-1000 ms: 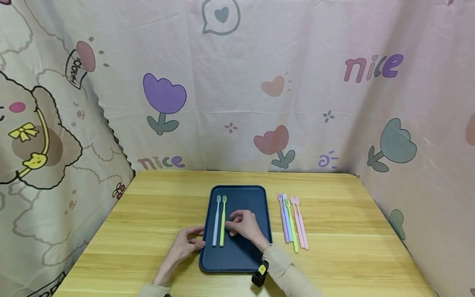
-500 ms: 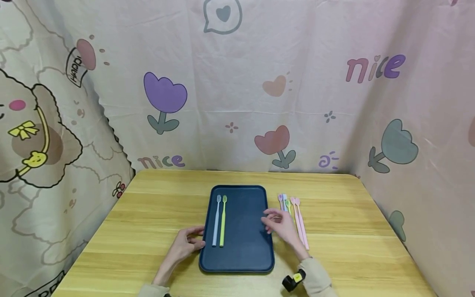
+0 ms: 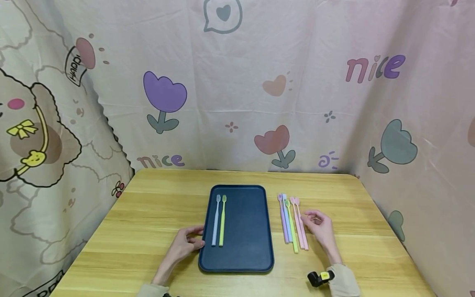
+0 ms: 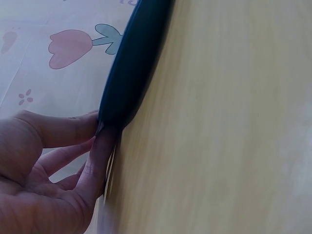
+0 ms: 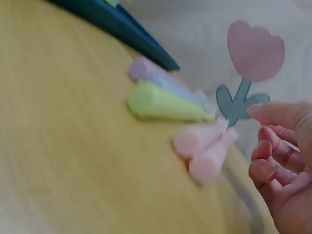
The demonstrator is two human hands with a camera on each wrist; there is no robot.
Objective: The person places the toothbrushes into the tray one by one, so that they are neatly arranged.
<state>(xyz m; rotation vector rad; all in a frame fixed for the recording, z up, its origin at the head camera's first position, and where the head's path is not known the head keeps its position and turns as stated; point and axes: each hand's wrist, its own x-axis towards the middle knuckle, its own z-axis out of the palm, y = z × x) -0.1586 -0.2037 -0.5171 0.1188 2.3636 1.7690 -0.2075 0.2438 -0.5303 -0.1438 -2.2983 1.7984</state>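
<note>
My left hand [image 3: 187,241] touches the left edge of the dark blue tray [image 3: 248,255]; in the left wrist view the thumb and a finger meet the tray's side [image 4: 131,68]. On the tray lie a light blue toothbrush [image 3: 215,222] and a yellow-green toothbrush [image 3: 222,222], side by side. My right hand [image 3: 320,229] is just right of the loose toothbrushes, its fingers loosely bent and holding nothing. Nearest to it are two pink toothbrushes [image 3: 301,227]; beside them lie a yellow-green toothbrush [image 3: 293,233], a blue toothbrush [image 3: 287,225] and a purple toothbrush [image 3: 283,220].
The wooden table [image 3: 159,198] carries the tray and the loose toothbrushes. A patterned curtain [image 3: 222,82] hangs behind it and along both sides. A small black camera [image 3: 318,278] sits at the right wrist.
My right hand has moved right from above the tray, past its right edge, to the far side of the loose toothbrushes. The left hand has stayed at the tray's edge.
</note>
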